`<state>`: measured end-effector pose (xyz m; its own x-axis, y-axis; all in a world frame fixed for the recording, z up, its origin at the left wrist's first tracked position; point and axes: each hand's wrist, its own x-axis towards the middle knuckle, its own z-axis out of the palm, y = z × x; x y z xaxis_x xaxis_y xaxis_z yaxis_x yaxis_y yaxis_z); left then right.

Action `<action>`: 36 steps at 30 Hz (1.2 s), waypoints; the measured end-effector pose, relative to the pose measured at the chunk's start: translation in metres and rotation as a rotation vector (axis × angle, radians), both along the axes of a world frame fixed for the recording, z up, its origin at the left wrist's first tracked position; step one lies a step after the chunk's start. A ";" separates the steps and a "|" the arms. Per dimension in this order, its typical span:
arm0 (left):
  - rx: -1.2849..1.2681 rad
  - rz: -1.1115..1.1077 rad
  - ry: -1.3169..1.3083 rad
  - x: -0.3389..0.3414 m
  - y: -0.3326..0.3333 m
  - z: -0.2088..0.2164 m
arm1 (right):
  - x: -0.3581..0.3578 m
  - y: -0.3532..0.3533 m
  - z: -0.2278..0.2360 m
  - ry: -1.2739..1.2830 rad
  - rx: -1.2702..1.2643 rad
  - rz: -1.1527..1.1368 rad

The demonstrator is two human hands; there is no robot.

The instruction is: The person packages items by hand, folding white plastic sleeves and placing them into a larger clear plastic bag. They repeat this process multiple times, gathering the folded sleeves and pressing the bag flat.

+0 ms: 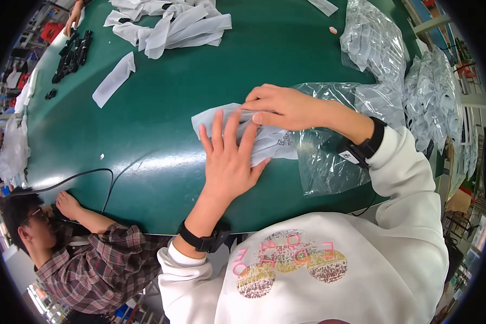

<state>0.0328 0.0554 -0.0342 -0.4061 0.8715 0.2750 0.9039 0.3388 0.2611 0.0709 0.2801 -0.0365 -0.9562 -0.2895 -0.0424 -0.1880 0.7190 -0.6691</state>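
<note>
Frosted white plastic bags [275, 146], stacked with dark print showing at the right end, lie on the green table in front of me. Fingers spread, my left hand [229, 167] rests flat over them and grips nothing. My right hand [286, 108] has its thumb and fingers closed at the far edge of the bags, its thumb near the left fingertips. How many layers it pinches is hidden. A large clear plastic bag [329, 170] lies under my right forearm, partly beside the frosted bags.
Farther off lie a pile of frosted bags [200, 29], a single bag [113, 81] and bundled black cables [73, 56]. Filled clear bags [375, 43] stand at the right. A co-worker [97, 259] sits at the left near a black cord [110, 186]; another person's hand [73, 21] shows top left.
</note>
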 end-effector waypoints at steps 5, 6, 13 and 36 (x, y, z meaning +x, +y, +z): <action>-0.025 -0.145 -0.175 -0.022 0.000 0.004 | 0.048 -0.016 0.006 0.097 0.069 -0.110; -0.042 -0.149 -0.185 -0.025 0.001 0.004 | 0.056 -0.021 0.007 0.171 0.117 -0.166; 0.002 -0.117 -0.201 -0.016 0.004 0.000 | 0.077 -0.068 -0.019 0.167 -0.189 -0.492; 0.012 -0.085 -0.078 0.009 -0.006 -0.002 | 0.202 -0.109 0.011 0.199 0.319 -0.752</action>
<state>0.0422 0.0495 -0.0361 -0.3513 0.9007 0.2556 0.9060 0.2581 0.3356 0.2726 0.1714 -0.0255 -0.8880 0.4250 0.1754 0.3237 0.8489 -0.4178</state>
